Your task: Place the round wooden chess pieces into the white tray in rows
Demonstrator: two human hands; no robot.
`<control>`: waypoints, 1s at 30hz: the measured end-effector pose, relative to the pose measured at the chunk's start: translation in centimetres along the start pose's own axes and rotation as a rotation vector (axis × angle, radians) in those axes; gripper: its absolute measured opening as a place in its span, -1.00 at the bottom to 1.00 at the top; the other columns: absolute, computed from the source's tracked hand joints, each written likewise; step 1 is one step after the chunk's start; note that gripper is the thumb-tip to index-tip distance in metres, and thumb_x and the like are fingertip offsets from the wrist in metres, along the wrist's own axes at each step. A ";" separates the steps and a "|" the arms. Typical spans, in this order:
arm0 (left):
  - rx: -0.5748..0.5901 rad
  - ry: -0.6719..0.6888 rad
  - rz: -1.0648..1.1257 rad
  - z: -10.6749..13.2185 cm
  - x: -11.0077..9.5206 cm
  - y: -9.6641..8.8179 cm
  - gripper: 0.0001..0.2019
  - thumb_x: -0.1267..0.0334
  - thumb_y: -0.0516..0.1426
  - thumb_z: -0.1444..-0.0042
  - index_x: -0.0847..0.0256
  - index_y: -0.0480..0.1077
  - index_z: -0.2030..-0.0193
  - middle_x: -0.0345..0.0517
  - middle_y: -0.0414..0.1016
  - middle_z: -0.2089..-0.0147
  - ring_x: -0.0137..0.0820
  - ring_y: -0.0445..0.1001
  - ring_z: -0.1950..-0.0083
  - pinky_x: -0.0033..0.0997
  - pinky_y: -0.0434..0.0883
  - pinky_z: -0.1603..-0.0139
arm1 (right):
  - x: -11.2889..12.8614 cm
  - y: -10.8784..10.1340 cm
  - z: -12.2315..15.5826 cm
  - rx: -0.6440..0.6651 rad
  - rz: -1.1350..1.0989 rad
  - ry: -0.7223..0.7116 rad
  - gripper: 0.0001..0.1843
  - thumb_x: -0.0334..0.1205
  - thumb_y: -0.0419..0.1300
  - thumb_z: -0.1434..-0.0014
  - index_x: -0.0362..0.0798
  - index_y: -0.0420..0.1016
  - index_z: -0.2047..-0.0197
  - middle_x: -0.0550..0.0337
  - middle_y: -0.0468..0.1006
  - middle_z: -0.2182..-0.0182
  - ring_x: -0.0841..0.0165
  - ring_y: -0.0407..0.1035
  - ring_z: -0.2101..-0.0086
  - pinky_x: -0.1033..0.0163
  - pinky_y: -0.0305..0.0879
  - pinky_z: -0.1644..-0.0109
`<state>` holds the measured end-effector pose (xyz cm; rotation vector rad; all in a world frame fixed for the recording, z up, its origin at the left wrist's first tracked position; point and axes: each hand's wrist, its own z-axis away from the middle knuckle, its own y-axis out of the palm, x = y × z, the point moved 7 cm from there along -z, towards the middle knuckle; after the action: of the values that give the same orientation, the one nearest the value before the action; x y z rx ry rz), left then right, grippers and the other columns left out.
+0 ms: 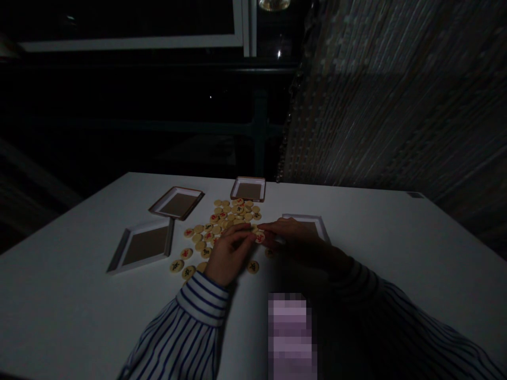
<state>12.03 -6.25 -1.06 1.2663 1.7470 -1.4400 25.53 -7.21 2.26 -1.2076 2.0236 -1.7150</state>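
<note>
Between my hands is a round xiangqi piece (259, 238) with a red character, tilted towards me. My left hand (228, 254) is closed, its thumb and fingertips at the left edge of this piece. From the other side my right hand (297, 240) pinches at it, its fingers curled over the top and partly in shadow. Behind and left of the hands lies a loose heap of xiangqi pieces (236, 215), some face down, others showing red or black characters. A black-marked piece (253, 267) lies flat just below my fingers.
Shallow open box halves stand around the heap: one at the back (248, 189), two at the left, the brown-edged one (177, 202) and the white-edged one (144, 244), and another (322, 228) behind my right hand. The white table (71, 295) is dimly lit. A string curtain (380, 105) hangs beyond.
</note>
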 end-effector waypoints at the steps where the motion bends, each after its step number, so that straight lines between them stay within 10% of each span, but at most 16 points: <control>1: -0.001 0.001 0.006 0.0 -0.1 0.0 -0.77 0.16 0.08 -0.06 0.21 0.52 0.32 -0.01 0.45 0.05 -0.30 0.37 -0.02 -0.17 0.23 -0.15 | -0.1 0.0 0.1 -0.011 -0.010 -0.003 -0.72 -0.19 0.06 -0.22 -0.04 0.40 0.02 0.13 0.54 0.27 0.38 0.35 0.27 0.25 0.16 0.19; 30: -0.102 -0.013 0.061 0.5 -0.4 0.0 -0.75 0.10 0.12 -0.04 0.20 0.49 0.24 -0.06 0.54 0.17 -0.32 0.45 0.09 -0.27 0.31 -0.04 | -1.0 -3.9 0.4 -0.066 0.052 0.089 -0.65 -0.12 0.09 -0.17 -0.06 0.44 0.02 0.09 0.55 0.23 0.31 0.38 0.21 0.20 0.20 0.11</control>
<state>12.16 -6.84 -0.85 1.2428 1.7349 -1.3055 28.12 -6.66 5.33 -1.1065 2.1590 -1.7193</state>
